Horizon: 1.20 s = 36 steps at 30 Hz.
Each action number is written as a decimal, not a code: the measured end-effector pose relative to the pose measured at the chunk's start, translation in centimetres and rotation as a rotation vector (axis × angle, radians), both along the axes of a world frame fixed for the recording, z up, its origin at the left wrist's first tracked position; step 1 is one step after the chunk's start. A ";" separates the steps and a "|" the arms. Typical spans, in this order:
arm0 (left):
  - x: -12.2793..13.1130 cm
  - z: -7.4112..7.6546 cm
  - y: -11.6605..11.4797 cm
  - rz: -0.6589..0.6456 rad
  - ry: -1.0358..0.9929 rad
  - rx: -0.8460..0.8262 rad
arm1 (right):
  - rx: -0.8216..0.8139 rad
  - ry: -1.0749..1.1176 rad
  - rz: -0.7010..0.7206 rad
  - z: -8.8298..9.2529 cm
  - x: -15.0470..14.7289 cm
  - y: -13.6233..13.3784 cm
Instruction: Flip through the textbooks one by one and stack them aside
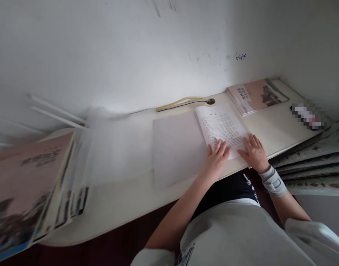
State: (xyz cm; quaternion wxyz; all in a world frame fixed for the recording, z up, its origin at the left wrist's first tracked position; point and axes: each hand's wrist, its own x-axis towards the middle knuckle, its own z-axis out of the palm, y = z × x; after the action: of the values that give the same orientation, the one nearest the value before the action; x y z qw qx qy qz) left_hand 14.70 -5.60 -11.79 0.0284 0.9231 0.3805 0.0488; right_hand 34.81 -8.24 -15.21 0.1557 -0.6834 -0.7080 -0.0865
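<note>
A white sheet of printed text (221, 123) lies on the desk in front of me; whether it is a loose sheet or the top page of a booklet I cannot tell. My left hand (218, 157) rests on its lower left part with the fingers spread. At its lower right corner lies my right hand (254, 151), fingers stretched out flat, a grey wrist brace (273, 181) round the wrist. Neither hand grips anything. Left of the printed page and partly meeting it is a plain, pale translucent sheet (176, 146).
Pink-covered textbooks (258, 96) lie at the back right, near a pixelated phone-like object (308, 116). Another pale sheet (122, 147) and a blurred stack of books (33, 184) are on the left. Yellow and black cables (180, 102) run to a desk hole (210, 101). A patterned curtain (316, 155) hangs right.
</note>
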 end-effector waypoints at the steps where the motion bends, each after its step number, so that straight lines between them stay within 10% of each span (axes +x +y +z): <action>1: 0.1 -0.1 -0.1 -0.014 -0.011 -0.011 | -0.004 0.001 0.002 0.0 0.0 0.0; 6: -2.8 0.2 0.1 -0.029 -0.170 -0.072 | -0.003 0.025 -0.003 0.4 0.1 -0.1; 9: -7.3 0.0 0.7 0.240 -0.239 -0.005 | 0.008 0.002 0.059 1.7 -0.4 0.2; 13: -13.0 -1.1 1.1 0.634 -0.314 0.087 | -0.031 -0.095 0.466 3.7 -2.2 0.8; 17: -15.4 -2.3 0.9 0.655 -0.448 0.032 | -0.034 -0.163 0.723 4.1 -3.7 1.0; 26: -17.3 -3.4 1.5 0.816 -0.694 0.013 | 0.045 -0.244 0.650 1.6 -3.6 1.1; 36: -17.6 -4.0 1.4 0.740 -0.502 0.102 | -0.010 -0.367 0.528 1.9 -5.4 -0.2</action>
State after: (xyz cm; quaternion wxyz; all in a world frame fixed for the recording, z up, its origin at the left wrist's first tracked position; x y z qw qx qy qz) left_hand -2.93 -4.19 -15.79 0.0550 0.6847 0.6635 0.2966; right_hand 29.39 -8.42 -13.33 0.0393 -0.4498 -0.8775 -0.1615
